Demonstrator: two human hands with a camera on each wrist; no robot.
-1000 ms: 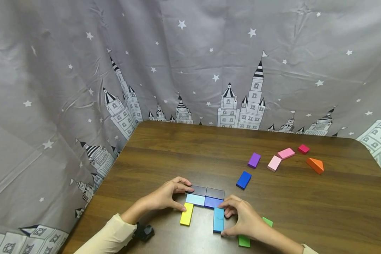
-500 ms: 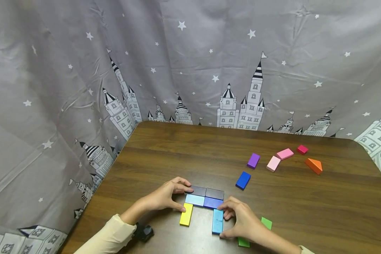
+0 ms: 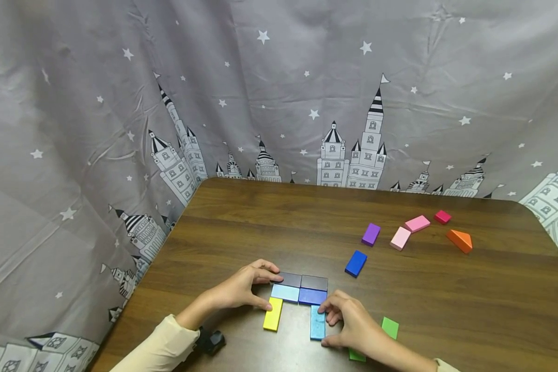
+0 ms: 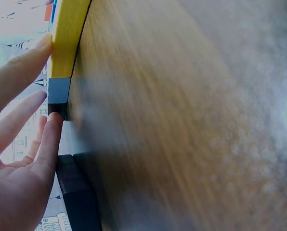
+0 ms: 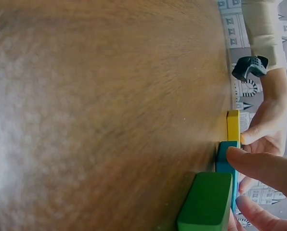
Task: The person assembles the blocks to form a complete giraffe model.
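My right hand pinches a light blue block lengthwise, with the thumb at its near end and the index finger at its far end. That block lies just below a dark blue block. My left hand rests its thumb on a yellow block and its fingertips at the end of a dark grey block. Between those two lies a pale blue block. A second dark grey block continues the upper row. The left wrist view shows the yellow block beside the thumb.
Two green blocks lie by my right forearm, one partly covered. Farther back are a blue block, a purple block, two pink blocks, a red block and an orange triangle. A curtain hangs behind the table.
The light blue block has shifted slightly to the left under my right hand, which moved with it, so it sits below the dark blue block. My left hand has stayed in place.
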